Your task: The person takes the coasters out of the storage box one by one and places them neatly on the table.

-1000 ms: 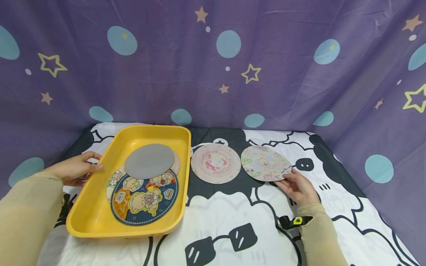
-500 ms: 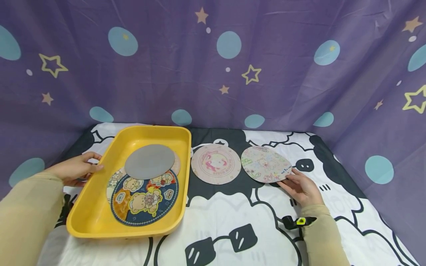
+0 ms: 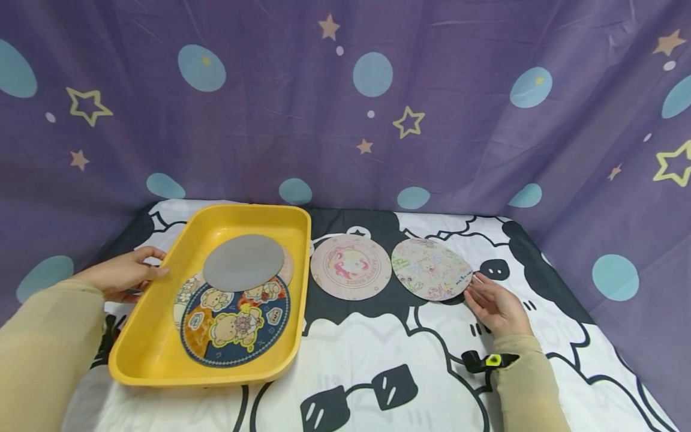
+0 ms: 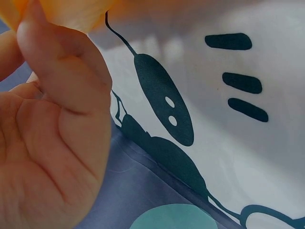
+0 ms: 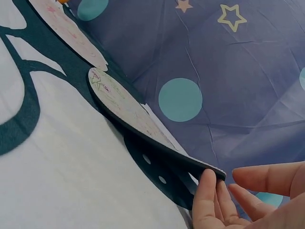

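Observation:
My left hand (image 3: 126, 275) grips the left rim of a yellow tray (image 3: 146, 354); in the left wrist view the thumb (image 4: 66, 62) meets the tray's orange-yellow edge. Several round mats overlap in the tray, including a dark blue bear-print mat (image 3: 237, 327) and a plain grey disc (image 3: 243, 263). At right, a pale mat with colourful drawings (image 3: 429, 267) has its near right edge raised off the cloth. Fingertips of my right hand (image 3: 499, 306) touch beneath that edge, while another finger (image 5: 267, 177) stands apart from it. A pink-print mat (image 3: 351, 267) lies flat between tray and drawn mat.
A white and black cartoon-print cloth (image 3: 356, 354) covers the table. Behind it hangs a purple curtain (image 3: 302, 120) with stars and blue dots. The right wrist wears a black strap (image 3: 477, 361) with a yellow-green mark.
The right hand has moved slightly right, and its hold on the drawn mat has loosened. The mat's near edge lies lower and flatter. The left hand and tray stay put.

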Demonstrator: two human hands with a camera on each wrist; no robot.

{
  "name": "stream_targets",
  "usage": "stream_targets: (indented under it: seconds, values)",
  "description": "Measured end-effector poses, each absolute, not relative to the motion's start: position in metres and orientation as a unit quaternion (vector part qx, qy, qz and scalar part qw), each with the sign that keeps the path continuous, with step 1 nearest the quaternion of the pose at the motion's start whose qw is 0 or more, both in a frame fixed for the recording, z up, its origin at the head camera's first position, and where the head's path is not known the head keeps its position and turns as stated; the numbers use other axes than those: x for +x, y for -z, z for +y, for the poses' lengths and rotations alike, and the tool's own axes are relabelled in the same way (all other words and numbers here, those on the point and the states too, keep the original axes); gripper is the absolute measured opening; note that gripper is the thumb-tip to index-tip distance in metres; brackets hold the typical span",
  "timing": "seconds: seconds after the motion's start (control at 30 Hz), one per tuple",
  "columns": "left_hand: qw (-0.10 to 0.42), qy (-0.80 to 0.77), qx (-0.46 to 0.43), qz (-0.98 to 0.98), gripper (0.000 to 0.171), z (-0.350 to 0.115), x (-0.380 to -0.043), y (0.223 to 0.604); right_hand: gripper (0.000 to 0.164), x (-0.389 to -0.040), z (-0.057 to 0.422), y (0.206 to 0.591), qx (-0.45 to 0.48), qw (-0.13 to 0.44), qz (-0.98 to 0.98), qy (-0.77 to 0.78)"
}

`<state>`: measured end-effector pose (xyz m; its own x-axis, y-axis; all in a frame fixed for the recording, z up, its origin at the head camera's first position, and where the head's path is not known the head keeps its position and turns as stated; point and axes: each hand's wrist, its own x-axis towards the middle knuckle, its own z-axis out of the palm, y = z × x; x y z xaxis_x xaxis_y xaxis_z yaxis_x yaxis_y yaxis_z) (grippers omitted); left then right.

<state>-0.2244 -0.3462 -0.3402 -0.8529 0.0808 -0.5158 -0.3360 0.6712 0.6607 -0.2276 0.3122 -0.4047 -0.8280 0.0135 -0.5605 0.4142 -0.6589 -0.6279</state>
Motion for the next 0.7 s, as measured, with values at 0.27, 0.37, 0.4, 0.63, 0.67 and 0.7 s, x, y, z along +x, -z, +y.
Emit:
stream_targets:
  seconds: [0.27,0.37,0.4,0.63,0.67,0.7]
  values:
    - [0.261,-0.4,-0.072,0.876,0.053,-0.3457,-0.2244,0.3408,0.038,-0.2279,0.3155,0.4058,0.275,0.1,0.374,0.88]
    - [0.26,-0.397,-0.07,0.877,0.053,-0.3459,-0.2244,0.341,0.041,-0.2271,0.3159,0.4055,0.28,0.093,0.363,0.884]
    - [0.26,-0.397,-0.069,0.878,0.052,-0.346,-0.2244,0.3409,0.04,-0.2269,0.3162,0.4054,0.282,0.09,0.36,0.885]
    - [0.262,-0.399,-0.073,0.875,0.054,-0.3458,-0.2253,0.341,0.044,-0.2264,0.3154,0.4047,0.292,0.077,0.351,0.886]
    - [0.263,-0.4,-0.073,0.875,0.056,-0.3459,-0.2254,0.341,0.05,-0.2266,0.3151,0.4045,0.294,0.076,0.349,0.887]
    - [0.263,-0.401,-0.074,0.874,0.056,-0.3457,-0.2255,0.3412,0.056,-0.2267,0.3146,0.4042,0.294,0.075,0.349,0.887]
